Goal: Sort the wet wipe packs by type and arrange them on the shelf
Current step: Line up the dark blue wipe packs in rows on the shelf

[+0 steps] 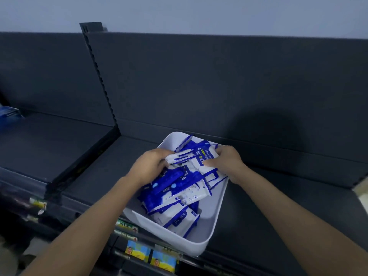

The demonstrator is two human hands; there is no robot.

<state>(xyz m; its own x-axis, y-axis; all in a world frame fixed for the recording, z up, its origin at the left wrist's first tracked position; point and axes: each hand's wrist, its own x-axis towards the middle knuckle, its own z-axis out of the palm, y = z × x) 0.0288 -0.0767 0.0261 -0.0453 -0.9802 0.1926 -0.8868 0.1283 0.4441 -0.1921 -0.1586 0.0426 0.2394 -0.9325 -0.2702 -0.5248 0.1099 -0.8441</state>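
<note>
Dark grey shelf [95,172], two bays, parted by a slotted upright [99,76].
A white bin [217,212] is set on the right bay, overhanging the near edge; a blue item [8,113] is placed far left.

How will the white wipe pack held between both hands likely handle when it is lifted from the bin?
Probably soft, not rigid: the white wipe pack is a film pouch, gripped at its ends by the left hand and right hand. Its glossy film looks slippery, so it may slide. Being flat, it is unlikely to roll on the shelf.
</note>
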